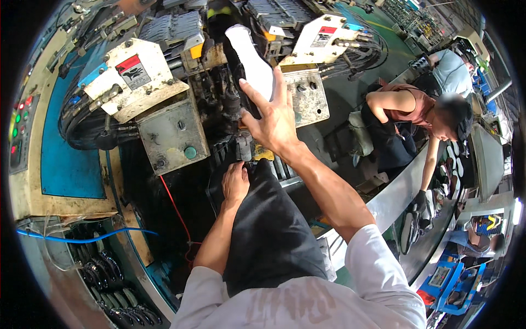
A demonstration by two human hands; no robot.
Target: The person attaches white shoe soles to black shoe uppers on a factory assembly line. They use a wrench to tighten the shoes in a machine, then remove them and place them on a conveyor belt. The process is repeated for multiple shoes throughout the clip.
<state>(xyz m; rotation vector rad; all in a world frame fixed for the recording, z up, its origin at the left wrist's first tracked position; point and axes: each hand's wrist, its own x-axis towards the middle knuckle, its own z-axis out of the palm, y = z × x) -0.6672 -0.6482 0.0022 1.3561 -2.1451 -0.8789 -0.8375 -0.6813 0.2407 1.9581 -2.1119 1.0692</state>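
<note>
My right hand (274,118) is raised with fingers spread against a white shoe form (253,60) standing upright in the machine (175,131). The palm rests on the form's lower part. My left hand (235,183) is lower, curled on the edge of a black cloth apron (271,230) that hangs down over my front, near the machine's dark jaws. Whether the left fingers grip a shoe part under the cloth is hidden.
Grey control boxes with warning stickers (134,71) and a green button (190,152) flank the form. A red wire (175,205) and a blue hose (82,237) hang at the left. Dark soles (109,274) lie in a rack below. Two other persons (422,115) work at a conveyor (405,192) on the right.
</note>
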